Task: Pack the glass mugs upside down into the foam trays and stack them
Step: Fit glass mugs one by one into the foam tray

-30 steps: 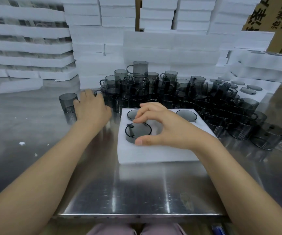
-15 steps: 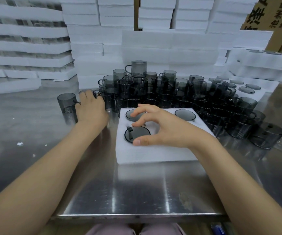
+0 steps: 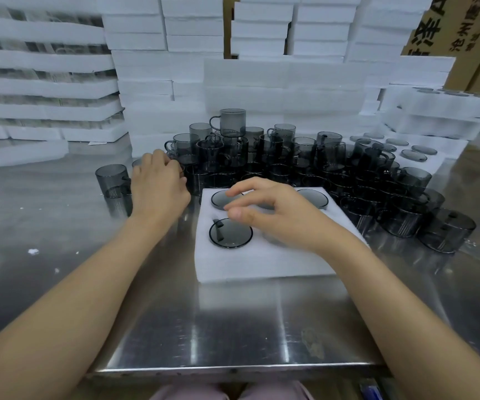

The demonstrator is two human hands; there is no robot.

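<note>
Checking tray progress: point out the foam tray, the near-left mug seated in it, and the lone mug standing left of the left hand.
foam tray [image 3: 261, 265]: head view, bare front part of its top face.
near-left mug [image 3: 231, 234]: head view, middle of its upturned base.
lone mug [image 3: 111, 180]: head view, its side wall.

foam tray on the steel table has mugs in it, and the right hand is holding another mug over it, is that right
Not quite. In the head view the right hand holds nothing; its fingers hang loosely curled over the foam tray, which does sit on the steel table with mugs in it.
</note>
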